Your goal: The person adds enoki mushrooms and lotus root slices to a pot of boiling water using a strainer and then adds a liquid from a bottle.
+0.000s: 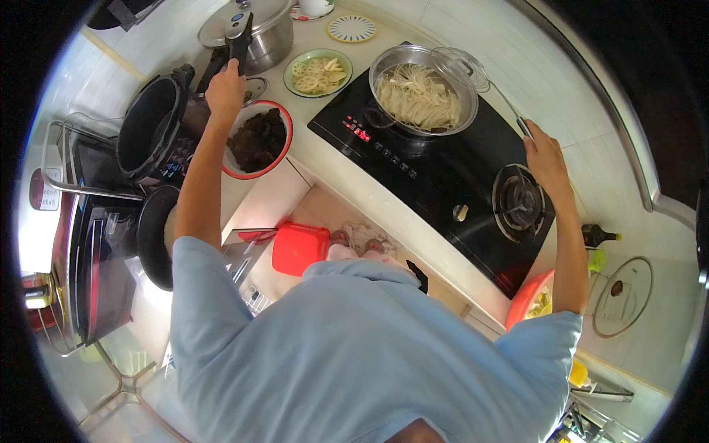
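Note:
My left hand (pixel 226 91) grips the black handle of a steel pressure cooker (pixel 271 47) at the back left of the counter. In my right hand (pixel 545 152) is the handle of a wire skimmer (pixel 476 83), whose mesh head is over the right rim of a steel pot (pixel 468 113). Enoki mushrooms (pixel 418 97) fill much of the pot, which sits on the left part of a black glass cooktop (pixel 388 149) with lit red digits. Left of the pot, a green-rimmed bowl (pixel 288 83) holds sliced lotus root (pixel 316 77).
A red-rimmed bowl (pixel 290 130) of dark food stands below my left hand, beside an open black cooker (pixel 152 127). A gas burner (pixel 519 202) is near my right forearm. A red basin (pixel 523 302), dark bottle (pixel 598 236) and glass lid (pixel 623 296) lie at right.

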Available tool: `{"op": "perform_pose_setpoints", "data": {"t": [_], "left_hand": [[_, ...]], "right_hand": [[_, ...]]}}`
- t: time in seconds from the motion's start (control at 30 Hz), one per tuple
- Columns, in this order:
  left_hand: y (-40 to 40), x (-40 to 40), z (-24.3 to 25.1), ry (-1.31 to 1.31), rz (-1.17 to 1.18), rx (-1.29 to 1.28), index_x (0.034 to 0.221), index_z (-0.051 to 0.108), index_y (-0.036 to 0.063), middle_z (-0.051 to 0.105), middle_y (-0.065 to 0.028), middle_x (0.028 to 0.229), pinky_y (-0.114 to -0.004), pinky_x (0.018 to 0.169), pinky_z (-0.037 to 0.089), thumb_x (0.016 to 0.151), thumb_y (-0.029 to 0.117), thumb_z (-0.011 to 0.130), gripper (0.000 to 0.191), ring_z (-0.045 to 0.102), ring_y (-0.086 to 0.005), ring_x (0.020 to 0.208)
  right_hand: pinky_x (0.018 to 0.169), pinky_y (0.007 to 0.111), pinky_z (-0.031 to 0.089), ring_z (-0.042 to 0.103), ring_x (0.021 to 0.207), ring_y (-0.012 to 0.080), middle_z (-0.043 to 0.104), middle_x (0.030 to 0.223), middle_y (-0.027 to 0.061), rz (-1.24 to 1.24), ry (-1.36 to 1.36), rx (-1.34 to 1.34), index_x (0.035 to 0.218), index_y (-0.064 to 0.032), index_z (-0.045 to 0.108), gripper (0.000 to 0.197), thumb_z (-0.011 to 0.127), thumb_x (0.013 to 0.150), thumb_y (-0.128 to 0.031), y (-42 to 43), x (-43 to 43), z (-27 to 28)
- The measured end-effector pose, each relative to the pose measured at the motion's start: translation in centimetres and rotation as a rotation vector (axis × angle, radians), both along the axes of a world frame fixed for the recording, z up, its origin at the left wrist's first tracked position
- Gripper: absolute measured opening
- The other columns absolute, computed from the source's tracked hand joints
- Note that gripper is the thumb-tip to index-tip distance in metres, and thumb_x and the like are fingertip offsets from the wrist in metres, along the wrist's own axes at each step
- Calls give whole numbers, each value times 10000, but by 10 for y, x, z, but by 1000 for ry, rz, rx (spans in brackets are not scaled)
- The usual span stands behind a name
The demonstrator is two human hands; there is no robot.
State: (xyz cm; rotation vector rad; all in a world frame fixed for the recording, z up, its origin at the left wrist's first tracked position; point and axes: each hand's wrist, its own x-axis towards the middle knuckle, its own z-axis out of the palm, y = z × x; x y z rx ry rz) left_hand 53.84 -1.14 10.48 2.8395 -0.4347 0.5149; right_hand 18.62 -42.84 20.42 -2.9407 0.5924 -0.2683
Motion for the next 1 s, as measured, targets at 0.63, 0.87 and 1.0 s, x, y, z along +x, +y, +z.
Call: {"op": "perform_pose_setpoints", "data": {"t": [0.63, 0.87, 1.0], "left_hand": [[-109, -196, -61, 201, -528, -748, 891, 584, 75, 538, -129, 940, -405, 763, 449, 706, 157, 657, 214, 547, -337, 878], [-75, -268, -123, 512, -325, -996, 952, 582, 56, 578, -99, 813, -319, 600, 469, 790, 134, 634, 187, 589, -209, 647], [-49, -271, -126, 527, -149, -917, 957, 590, 44, 619, -101, 756, -316, 595, 472, 802, 139, 614, 183, 595, -197, 636]], "right_hand": [[708, 470, 450, 556, 862, 406, 570, 997, 233, 89, -49, -125, 1302, -57, 387, 457, 487, 858, -94, 27, 22, -80], [852, 454, 447, 510, 1063, 396, 501, 1193, 252, 15, -80, 4, 1319, 7, 353, 451, 440, 877, -15, 55, 1, -106], [844, 457, 452, 508, 1055, 409, 489, 1209, 259, -33, -25, 54, 1321, -2, 358, 456, 443, 873, -11, 54, 7, -100]]}}
